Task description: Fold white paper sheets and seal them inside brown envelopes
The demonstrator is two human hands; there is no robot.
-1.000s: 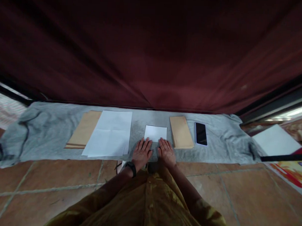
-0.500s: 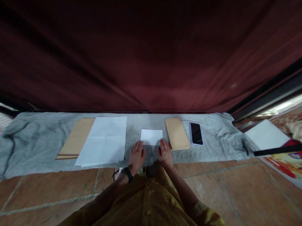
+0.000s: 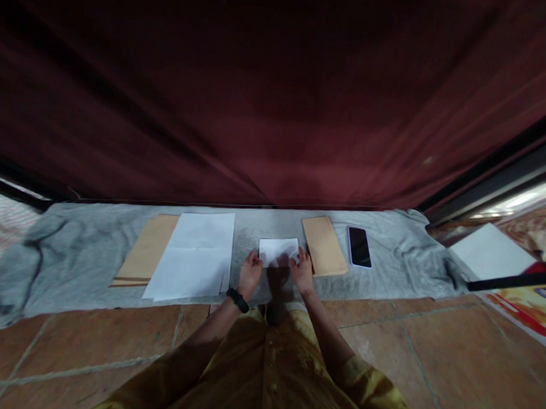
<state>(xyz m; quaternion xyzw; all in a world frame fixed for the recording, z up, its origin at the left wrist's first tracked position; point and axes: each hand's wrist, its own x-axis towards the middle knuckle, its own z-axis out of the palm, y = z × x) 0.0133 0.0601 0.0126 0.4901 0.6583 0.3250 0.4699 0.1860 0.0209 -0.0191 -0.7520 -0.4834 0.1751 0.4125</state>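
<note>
1. Flat brown paper envelopes [image 3: 147, 247], contents hidden, lay partly under large white paper sheets [image 3: 193, 255]; another flat brown paper stack [image 3: 324, 246], envelope-like, lay to the right, beside a dark-screened phone with a pale purple rim [image 3: 359, 247].
2. Grey cloth [image 3: 248, 227] showed between the sheets and the small white paper rectangle [image 3: 278, 248]; the right-hand gap was narrower. Both forearms crossed the cloth's near edge.
3. The small rectangle lay between the left hand [image 3: 250, 274] and right hand [image 3: 302, 273], fingers curled at its near corners; whether either pinched it could not be told.
</note>
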